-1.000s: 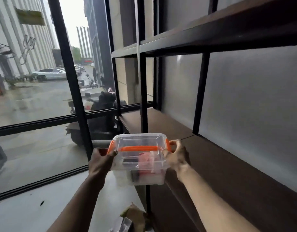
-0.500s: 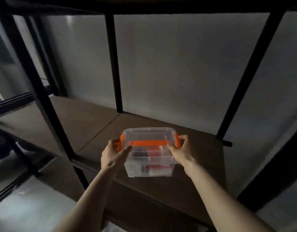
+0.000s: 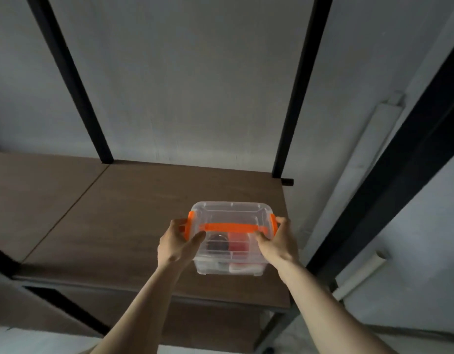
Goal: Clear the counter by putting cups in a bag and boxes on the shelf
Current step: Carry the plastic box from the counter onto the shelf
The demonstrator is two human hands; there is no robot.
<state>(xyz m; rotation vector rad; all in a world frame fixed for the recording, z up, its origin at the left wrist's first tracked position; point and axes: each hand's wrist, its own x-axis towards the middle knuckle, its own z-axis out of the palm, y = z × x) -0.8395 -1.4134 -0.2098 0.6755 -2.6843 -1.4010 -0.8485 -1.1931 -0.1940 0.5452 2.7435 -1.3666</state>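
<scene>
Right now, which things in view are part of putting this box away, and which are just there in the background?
Part of the job:
- clear box with orange handle and clips
- shelf board under it
- left hand and right hand, gripping the box's two ends

Just there:
- black shelf posts
- grey wall
- white cable duct on the wall
</scene>
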